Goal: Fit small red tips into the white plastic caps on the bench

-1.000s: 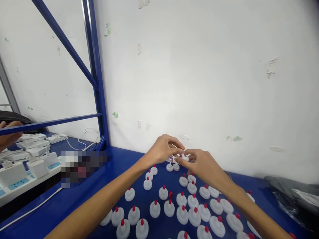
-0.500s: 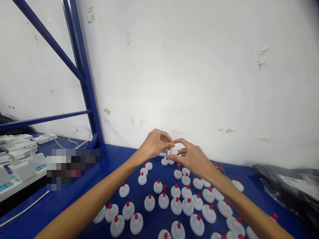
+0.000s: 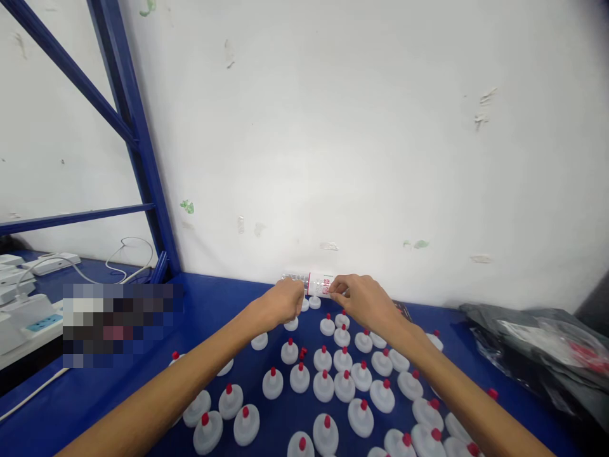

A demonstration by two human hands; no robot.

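Note:
Several white caps with red tips (image 3: 324,385) stand in loose rows on the blue table (image 3: 214,311). My left hand (image 3: 281,302) is curled knuckles-up at the far end of the rows, just above a white cap (image 3: 291,324); whatever its fingers hold is hidden. My right hand (image 3: 360,298) is beside it with the fingertips pinched together, close to the label of a clear plastic bottle (image 3: 318,283) that lies on its side against the wall. I cannot make out what the pinch holds.
A white wall closes the far side. A blue metal frame (image 3: 137,152) stands at the left, with white power strips (image 3: 28,317) and cables beyond it. Dark plastic bags (image 3: 537,349) lie at the right end of the table.
Both hands were raised together, working on one white cap. They have since parted and dropped toward the table's far end. The view has shifted right and down.

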